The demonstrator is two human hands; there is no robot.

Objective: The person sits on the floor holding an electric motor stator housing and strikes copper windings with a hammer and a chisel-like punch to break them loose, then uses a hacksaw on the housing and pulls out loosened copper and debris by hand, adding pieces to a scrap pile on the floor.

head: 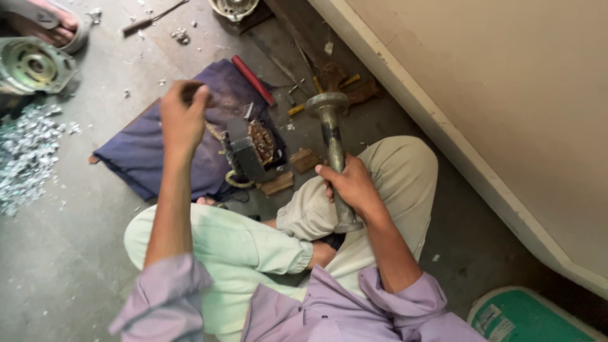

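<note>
Lying at the far left of the floor point(76, 253) are metal shavings point(25, 158), with a round motor housing point(31, 64) above them. Next comes a dark blue cloth point(152, 149). Over it the left hand point(183, 117) is raised, its fingers curled tight around something too small and hidden to identify. Just right sits a motor core point(250, 152) with copper windings at the cloth's edge. Further right, the right hand point(351, 187) wraps firmly around a metal rod point(332, 136) with a flanged top, standing nearly upright against the knee point(405, 158).
</note>
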